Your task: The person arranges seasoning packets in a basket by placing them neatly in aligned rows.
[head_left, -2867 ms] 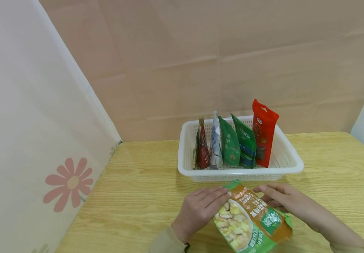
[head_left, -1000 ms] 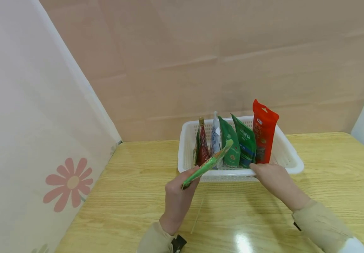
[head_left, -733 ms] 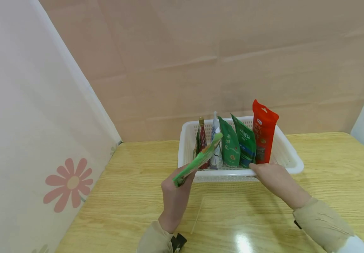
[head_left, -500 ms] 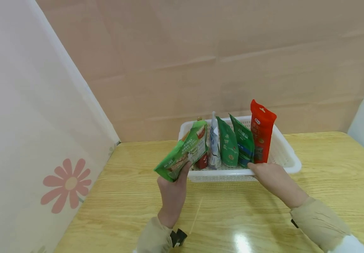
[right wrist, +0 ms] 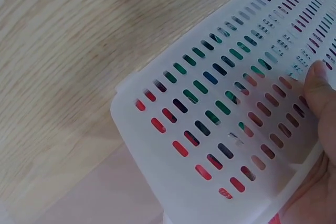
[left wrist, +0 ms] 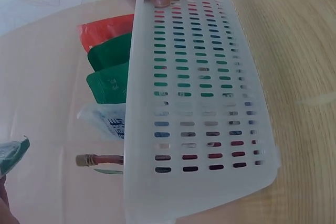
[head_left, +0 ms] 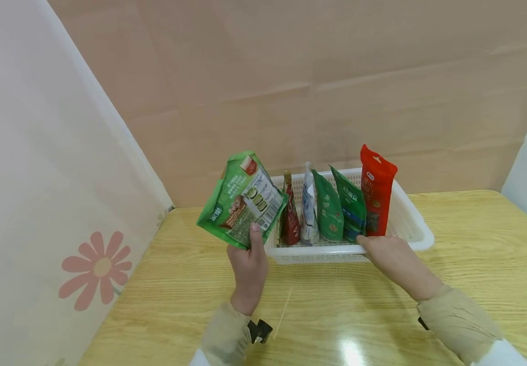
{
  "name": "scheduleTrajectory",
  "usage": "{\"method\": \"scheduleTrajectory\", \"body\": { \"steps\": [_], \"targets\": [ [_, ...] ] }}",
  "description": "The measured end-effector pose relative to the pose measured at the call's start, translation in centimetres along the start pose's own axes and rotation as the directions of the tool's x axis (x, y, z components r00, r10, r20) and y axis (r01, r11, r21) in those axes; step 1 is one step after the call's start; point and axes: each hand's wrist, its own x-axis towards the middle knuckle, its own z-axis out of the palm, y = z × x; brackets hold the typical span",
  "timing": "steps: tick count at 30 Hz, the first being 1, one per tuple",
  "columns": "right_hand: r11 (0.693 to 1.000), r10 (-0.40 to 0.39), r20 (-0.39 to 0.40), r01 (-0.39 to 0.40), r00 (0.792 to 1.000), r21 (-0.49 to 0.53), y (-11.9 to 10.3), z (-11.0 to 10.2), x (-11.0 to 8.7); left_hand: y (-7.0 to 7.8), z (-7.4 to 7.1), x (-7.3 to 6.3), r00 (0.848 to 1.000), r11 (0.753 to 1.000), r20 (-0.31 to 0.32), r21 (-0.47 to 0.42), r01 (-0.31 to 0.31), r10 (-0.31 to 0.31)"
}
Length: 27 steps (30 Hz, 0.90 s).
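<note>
My left hand (head_left: 248, 269) pinches a green food packet (head_left: 245, 201) by its lower edge, thumb across the printed side. It holds the packet tilted, in the air beside the left end of a white plastic basket (head_left: 322, 251). Only a corner of that packet (left wrist: 13, 156) shows in the left wrist view. My right hand (head_left: 393, 259) grips the basket's front rim, with the thumb (right wrist: 317, 80) against the outer wall in the right wrist view. Standing in the basket are a dark red bottle (head_left: 291, 221), a white-and-blue packet (head_left: 308, 213), two green pouches (head_left: 330, 208) and a red bag (head_left: 378, 193).
The basket stands on a wood-grain table (head_left: 190, 284), near the beige back wall covering (head_left: 245, 91). A pale side sheet with a pink flower (head_left: 96, 269) borders the table on the left. Inside, the basket's right end has bare floor.
Both hands were at the packet in front of the basket. My right hand moved to the rim; my left hand raised the packet, swung it left and turned its back face into view.
</note>
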Motion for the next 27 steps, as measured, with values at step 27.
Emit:
{"method": "scheduleTrajectory", "body": {
  "steps": [27],
  "targets": [
    [1.000,0.000,-0.016,0.000,1.000,0.001,0.1,0.3,0.1,-2.3,1.6,3.7,0.950,0.912,-0.083,0.265,0.313,-0.301]
  ]
}}
